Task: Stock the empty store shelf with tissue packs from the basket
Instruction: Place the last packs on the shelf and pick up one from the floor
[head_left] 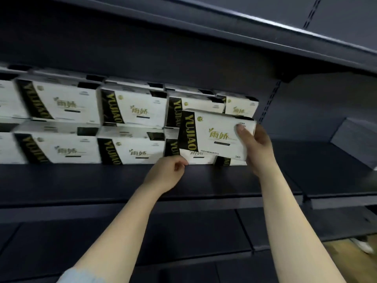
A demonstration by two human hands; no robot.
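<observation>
My right hand (256,148) grips a white tissue pack (214,135) with a black YUJIAO band by its right end, holding it tilted in front of the stacked packs. My left hand (166,173) is curled just below the pack's lower left corner, its fingertips at the bottom edge of a stocked pack; whether it pinches anything is unclear. Several identical packs (132,111) stand in two stacked rows along the back of the dark shelf (204,184), from the far left to about the middle. The basket is out of view.
The shelf board above (265,35) overhangs the packs. A perforated upright (271,99) divides this bay from the right bay, where a dark grey box (359,141) sits. Lower dark shelves (183,237) run beneath my arms. A bit of floor (357,254) shows at the lower right.
</observation>
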